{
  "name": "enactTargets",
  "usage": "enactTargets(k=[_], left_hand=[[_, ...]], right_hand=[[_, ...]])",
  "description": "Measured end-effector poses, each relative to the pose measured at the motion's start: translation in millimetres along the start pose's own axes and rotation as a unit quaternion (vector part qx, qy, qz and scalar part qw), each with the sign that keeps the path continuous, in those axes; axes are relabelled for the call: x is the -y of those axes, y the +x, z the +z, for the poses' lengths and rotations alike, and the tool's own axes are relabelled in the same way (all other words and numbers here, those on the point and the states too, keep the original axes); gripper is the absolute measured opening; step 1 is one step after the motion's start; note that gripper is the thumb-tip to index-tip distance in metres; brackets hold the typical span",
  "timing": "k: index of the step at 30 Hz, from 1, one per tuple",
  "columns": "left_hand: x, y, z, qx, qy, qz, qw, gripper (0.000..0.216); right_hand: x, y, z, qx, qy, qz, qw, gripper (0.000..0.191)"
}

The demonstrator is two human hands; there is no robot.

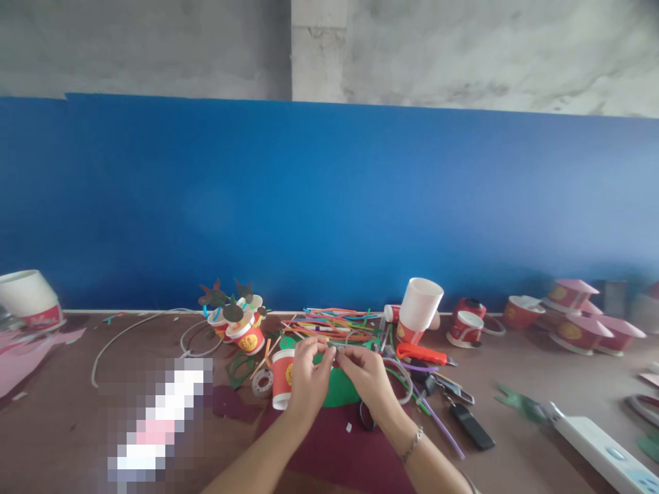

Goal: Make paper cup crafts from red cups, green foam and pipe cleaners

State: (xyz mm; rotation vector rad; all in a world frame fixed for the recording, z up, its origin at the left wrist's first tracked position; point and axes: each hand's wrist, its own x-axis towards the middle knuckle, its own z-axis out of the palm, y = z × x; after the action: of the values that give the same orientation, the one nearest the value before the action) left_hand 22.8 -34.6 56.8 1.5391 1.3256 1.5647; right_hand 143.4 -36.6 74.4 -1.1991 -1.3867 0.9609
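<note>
My left hand point(311, 370) and my right hand point(363, 374) meet fingertip to fingertip over the middle of the table. Both are closed in a pinch around something small, and what it is I cannot make out. Below them lies a green sheet of paper point(344, 390) on top of a dark red sheet point(340, 446). Just left of my left hand, a red paper cup point(281, 384) stands slightly tilted, close to the wrist. A black scissor-like loop point(366, 416) shows partly under my right wrist.
Behind my hands lie many coloured sticks point(329, 322). A stack of white cups point(421, 305), an orange-red box cutter point(422, 354) and a black key fob point(471, 425) are on the right. Decorated cups point(246, 336) and a roll of tape point(262, 383) are left. A power strip point(602, 446) lies far right.
</note>
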Motion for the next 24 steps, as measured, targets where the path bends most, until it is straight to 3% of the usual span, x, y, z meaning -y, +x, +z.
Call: enactTargets(k=[8, 10, 12, 15, 17, 20, 24], left_hand=[[1.1, 1.9, -0.8, 0.005, 0.019, 0.021, 1.0, 0.02], [1.4, 4.8, -3.6, -0.007, 0.03, 0.041, 0.999, 0.018], [1.5, 9.0, -7.9, -0.024, 0.049, 0.062, 0.997, 0.017], [1.6, 15.6, -15.0, -0.044, 0.08, 0.071, 0.993, 0.018], [2.5, 18.8, -18.2, -0.054, 0.096, 0.055, 0.992, 0.02], [5.7, 21.4, -19.9, -0.054, 0.112, 0.037, 0.992, 0.021], [11.6, 23.0, -19.3, -0.024, 0.126, 0.034, 0.991, 0.021]], right_hand=[[-7.0, 2.9, -0.8, -0.006, 0.007, 0.022, 1.0, 0.016], [-11.0, 6.5, -5.6, -0.01, -0.025, 0.014, 1.0, 0.013], [-16.0, 10.6, -13.3, -0.011, -0.133, 0.005, 0.991, 0.013], [-23.6, 14.3, -24.4, -0.006, -0.394, -0.003, 0.919, 0.021], [-27.4, 13.2, -26.5, -0.008, -0.487, -0.006, 0.873, 0.025], [-31.1, 7.0, -18.3, 0.002, -0.513, -0.053, 0.857, 0.026], [-36.8, -2.6, -1.0, 0.142, -0.508, -0.206, 0.824, 0.052]])
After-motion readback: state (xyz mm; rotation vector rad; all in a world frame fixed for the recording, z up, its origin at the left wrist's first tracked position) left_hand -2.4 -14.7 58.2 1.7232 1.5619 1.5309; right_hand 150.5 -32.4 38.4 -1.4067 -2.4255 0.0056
